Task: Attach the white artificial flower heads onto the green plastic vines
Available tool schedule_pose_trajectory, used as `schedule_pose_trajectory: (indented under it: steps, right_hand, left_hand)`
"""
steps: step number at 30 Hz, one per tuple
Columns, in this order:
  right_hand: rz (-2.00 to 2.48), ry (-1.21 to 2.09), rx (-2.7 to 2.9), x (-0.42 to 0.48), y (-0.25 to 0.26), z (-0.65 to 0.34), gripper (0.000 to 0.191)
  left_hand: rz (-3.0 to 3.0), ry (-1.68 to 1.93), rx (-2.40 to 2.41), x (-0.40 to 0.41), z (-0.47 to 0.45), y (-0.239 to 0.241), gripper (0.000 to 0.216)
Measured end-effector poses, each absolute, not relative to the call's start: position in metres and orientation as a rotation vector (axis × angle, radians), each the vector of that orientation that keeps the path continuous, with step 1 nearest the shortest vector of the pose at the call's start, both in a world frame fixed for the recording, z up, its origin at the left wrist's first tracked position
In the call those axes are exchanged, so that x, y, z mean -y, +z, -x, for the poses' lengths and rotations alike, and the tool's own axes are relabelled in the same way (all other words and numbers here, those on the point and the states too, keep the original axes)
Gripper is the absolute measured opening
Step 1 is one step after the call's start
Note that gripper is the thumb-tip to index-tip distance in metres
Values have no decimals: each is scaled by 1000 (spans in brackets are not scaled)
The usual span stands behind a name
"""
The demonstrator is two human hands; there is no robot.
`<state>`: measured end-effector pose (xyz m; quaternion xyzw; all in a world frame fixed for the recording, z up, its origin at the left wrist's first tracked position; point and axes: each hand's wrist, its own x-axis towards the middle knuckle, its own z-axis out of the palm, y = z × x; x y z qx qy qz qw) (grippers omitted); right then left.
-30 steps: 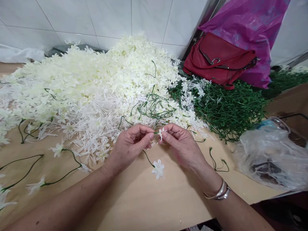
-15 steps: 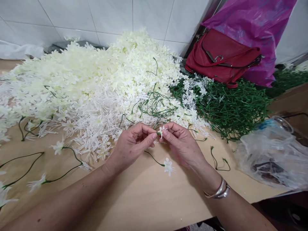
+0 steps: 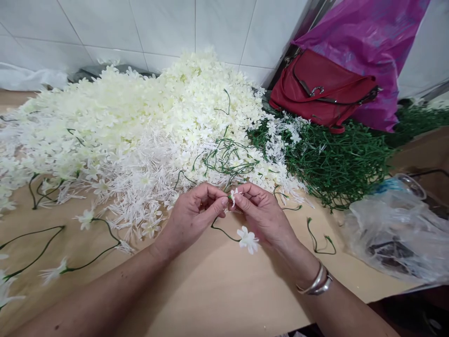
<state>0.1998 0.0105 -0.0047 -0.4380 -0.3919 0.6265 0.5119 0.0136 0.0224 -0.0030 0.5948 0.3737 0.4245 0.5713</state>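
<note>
2 hands meet at the near edge of the pile (image 3: 140, 126) of white flowers. The left hand (image 3: 191, 216) has thumb and forefinger closed tight on a thin green stem (image 3: 220, 230). The right hand (image 3: 263, 213), fingertips pinched shut too, nips a small bloom (image 3: 233, 194) at the stem's upper end. Over the last second both pinches have held their place by the pile, but the stem's loose end has swung. Its 1 hanging flower (image 3: 248, 239) was below the gap between the hands and now sits under the right hand, a little nearer the pile. That suggests the stem is being turned in the fingers while the bloom is worked. Whether the bloom is seated on the stem I cannot tell. Right of the pile lies a heap of green stems (image 3: 333, 164), with a red bag (image 3: 322, 89) beyond it.
</note>
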Motion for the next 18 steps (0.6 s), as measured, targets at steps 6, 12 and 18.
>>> schedule_pose_trajectory:
  steps: [6,12,18]
  right_hand:
    - [1084,1424,1053,-9,-5,-199,28]
    - [1089,1423,1070,-9,-1,-194,29]
    - [1059,1506,1057,-11,0,-196,30]
  left_hand:
    - [-1451,965,-887,-22,-12,-4,16]
    - [-1475,968,-936,-20,-13,-5,16]
    - [-1432,975,-903,-20,-15,-7,19]
